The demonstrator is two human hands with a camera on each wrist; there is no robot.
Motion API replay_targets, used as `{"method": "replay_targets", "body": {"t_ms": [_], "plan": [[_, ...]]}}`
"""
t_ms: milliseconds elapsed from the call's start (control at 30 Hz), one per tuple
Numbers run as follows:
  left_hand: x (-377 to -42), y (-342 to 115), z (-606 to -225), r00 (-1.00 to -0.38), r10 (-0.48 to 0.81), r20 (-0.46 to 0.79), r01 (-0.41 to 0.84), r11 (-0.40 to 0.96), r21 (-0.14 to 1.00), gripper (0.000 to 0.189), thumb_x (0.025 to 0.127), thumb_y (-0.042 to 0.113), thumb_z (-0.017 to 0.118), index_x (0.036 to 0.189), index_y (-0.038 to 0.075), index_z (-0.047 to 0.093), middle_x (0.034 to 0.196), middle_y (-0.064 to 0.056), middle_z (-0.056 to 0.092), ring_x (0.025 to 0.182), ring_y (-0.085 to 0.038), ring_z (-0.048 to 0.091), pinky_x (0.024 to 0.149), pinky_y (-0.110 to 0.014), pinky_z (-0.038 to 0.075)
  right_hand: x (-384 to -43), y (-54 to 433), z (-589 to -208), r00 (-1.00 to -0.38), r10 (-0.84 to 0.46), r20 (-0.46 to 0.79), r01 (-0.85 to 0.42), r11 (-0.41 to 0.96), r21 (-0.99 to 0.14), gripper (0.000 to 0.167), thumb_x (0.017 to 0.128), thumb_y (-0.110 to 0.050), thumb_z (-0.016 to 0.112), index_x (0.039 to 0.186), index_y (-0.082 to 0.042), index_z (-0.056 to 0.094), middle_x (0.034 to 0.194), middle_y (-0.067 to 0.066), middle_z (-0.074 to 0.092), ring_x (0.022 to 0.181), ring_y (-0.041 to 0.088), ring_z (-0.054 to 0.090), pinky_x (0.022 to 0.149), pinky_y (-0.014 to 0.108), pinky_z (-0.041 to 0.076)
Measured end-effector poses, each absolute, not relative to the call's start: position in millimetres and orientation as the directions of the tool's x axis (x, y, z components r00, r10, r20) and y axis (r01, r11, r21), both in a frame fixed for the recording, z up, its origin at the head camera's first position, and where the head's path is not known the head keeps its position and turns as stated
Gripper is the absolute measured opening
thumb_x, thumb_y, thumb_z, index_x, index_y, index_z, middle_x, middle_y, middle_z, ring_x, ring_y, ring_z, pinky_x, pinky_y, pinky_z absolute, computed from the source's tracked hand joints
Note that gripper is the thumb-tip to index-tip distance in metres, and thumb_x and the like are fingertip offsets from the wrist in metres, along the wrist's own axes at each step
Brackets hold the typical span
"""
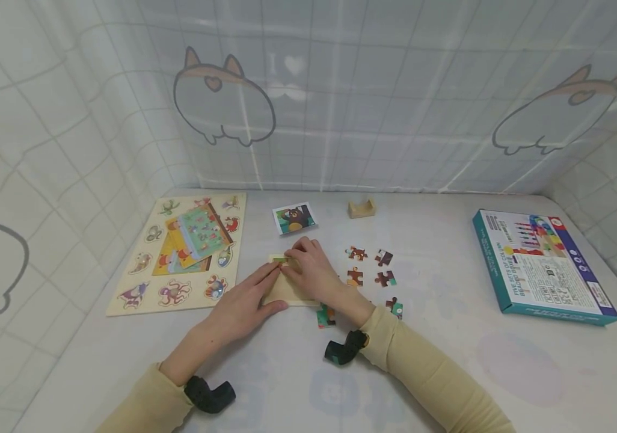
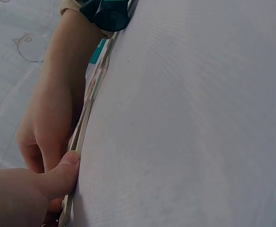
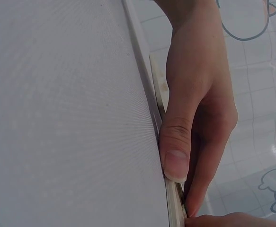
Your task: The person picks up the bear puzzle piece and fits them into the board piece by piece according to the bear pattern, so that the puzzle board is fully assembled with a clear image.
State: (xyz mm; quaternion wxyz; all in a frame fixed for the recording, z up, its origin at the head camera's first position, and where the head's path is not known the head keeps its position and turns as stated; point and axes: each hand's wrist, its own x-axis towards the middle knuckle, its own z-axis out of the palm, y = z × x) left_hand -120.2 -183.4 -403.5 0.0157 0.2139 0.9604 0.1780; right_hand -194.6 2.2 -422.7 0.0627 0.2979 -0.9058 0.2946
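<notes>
A shallow wooden puzzle tray (image 1: pixel 297 296) lies flat on the table between both hands. My left hand (image 1: pixel 240 304) holds its left side, the thumb on the near edge and the fingers reaching to the far left corner. In the left wrist view that thumb (image 2: pixel 64 175) presses the tray's rim. Bent over the tray, my right hand (image 1: pixel 314 273) pinches a small green puzzle piece (image 1: pixel 278 260) at the far left corner, mostly hidden by fingers. Loose jigsaw pieces (image 1: pixel 355 276) with brown and green print lie right of the tray, some partly behind the right wrist.
Beyond the tray lies a bear picture card (image 1: pixel 294 218), with a small wooden holder (image 1: pixel 361 208) to its right. On the left, a wooden sea-animal board (image 1: pixel 124 279) carries colourful picture boards (image 1: pixel 202 231). A teal-edged bead game box (image 1: pixel 546 267) lies at the right.
</notes>
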Motion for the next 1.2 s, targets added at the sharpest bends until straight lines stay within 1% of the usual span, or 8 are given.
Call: {"method": "replay_targets", "body": {"t_ms": [167, 500, 600, 700, 767, 867, 1000, 1200], "plan": [[-120, -184, -404, -0.909, 0.415, 0.044, 0.403, 0.845, 0.351, 0.077, 0.095, 0.048, 0.064, 0.153, 0.003, 0.039, 0.161, -0.012, 0.034, 0.147, -0.031, 0.036, 0.112, -0.048, 0.042, -194, 2, -423, -0.817, -0.502, 0.285, -0.574, 0.661, -0.484, 0.031, 0.097, -0.026, 0.067, 0.12, -0.005, 0.07, 0.116, 0.007, 0.057, 0.107, 0.024, 0.049, 0.092, 0.035, 0.046], [-121, -184, -403, -0.909, 0.416, 0.029, 0.4, 0.85, 0.343, 0.077, 0.096, 0.048, 0.062, 0.154, 0.005, 0.037, 0.162, -0.011, 0.032, 0.148, -0.031, 0.034, 0.113, -0.048, 0.041, -194, 2, -420, -0.826, -0.494, 0.27, -0.559, 0.664, -0.496, 0.032, 0.097, -0.026, 0.068, 0.121, -0.005, 0.07, 0.118, 0.007, 0.056, 0.108, 0.023, 0.049, 0.092, 0.034, 0.047], [-120, -184, -403, -0.906, 0.421, 0.028, 0.405, 0.849, 0.339, 0.076, 0.097, 0.048, 0.061, 0.154, 0.004, 0.037, 0.162, -0.012, 0.032, 0.148, -0.031, 0.034, 0.113, -0.048, 0.041, -193, 3, -419, -0.821, -0.498, 0.278, -0.566, 0.649, -0.508, 0.034, 0.096, -0.023, 0.069, 0.125, -0.004, 0.067, 0.118, 0.009, 0.057, 0.108, 0.024, 0.05, 0.092, 0.035, 0.048], [-120, -184, -404, -0.904, 0.427, 0.034, 0.413, 0.847, 0.335, 0.075, 0.098, 0.048, 0.06, 0.153, 0.003, 0.037, 0.162, -0.012, 0.032, 0.147, -0.032, 0.034, 0.113, -0.048, 0.041, -190, 7, -416, -0.818, -0.506, 0.273, -0.565, 0.622, -0.542, 0.04, 0.094, -0.02, 0.071, 0.13, -0.004, 0.063, 0.119, 0.01, 0.058, 0.109, 0.025, 0.052, 0.092, 0.036, 0.049], [-120, -185, -404, -0.904, 0.426, 0.038, 0.413, 0.846, 0.336, 0.076, 0.097, 0.048, 0.061, 0.153, 0.003, 0.037, 0.162, -0.012, 0.032, 0.147, -0.032, 0.034, 0.113, -0.048, 0.041, -188, 12, -412, -0.817, -0.511, 0.267, -0.563, 0.607, -0.562, 0.044, 0.093, -0.019, 0.072, 0.132, -0.003, 0.062, 0.121, 0.01, 0.059, 0.11, 0.025, 0.052, 0.093, 0.037, 0.049], [-120, -185, -404, -0.906, 0.422, 0.037, 0.409, 0.846, 0.343, 0.076, 0.097, 0.048, 0.061, 0.153, 0.003, 0.038, 0.162, -0.011, 0.033, 0.147, -0.032, 0.034, 0.113, -0.048, 0.041, -183, 23, -407, -0.813, -0.514, 0.274, -0.566, 0.587, -0.579, 0.045, 0.092, -0.02, 0.073, 0.132, -0.003, 0.062, 0.121, 0.009, 0.06, 0.111, 0.025, 0.053, 0.092, 0.037, 0.05], [-121, -185, -404, -0.907, 0.42, 0.032, 0.403, 0.844, 0.353, 0.076, 0.097, 0.048, 0.062, 0.153, 0.004, 0.038, 0.162, -0.011, 0.032, 0.148, -0.032, 0.034, 0.113, -0.048, 0.041, -180, 43, -402, -0.809, -0.506, 0.3, -0.573, 0.565, -0.593, 0.043, 0.093, -0.018, 0.073, 0.131, -0.001, 0.062, 0.121, 0.01, 0.061, 0.108, 0.025, 0.053, 0.086, 0.038, 0.05], [-120, -185, -406, -0.91, 0.414, 0.026, 0.394, 0.844, 0.364, 0.076, 0.097, 0.048, 0.062, 0.153, 0.004, 0.038, 0.162, -0.01, 0.032, 0.148, -0.031, 0.033, 0.115, -0.048, 0.039, -182, 72, -399, -0.844, -0.451, 0.292, -0.526, 0.585, -0.618, 0.04, 0.093, -0.018, 0.072, 0.129, 0.0, 0.063, 0.122, 0.009, 0.062, 0.109, 0.025, 0.053, 0.085, 0.039, 0.05]]}}
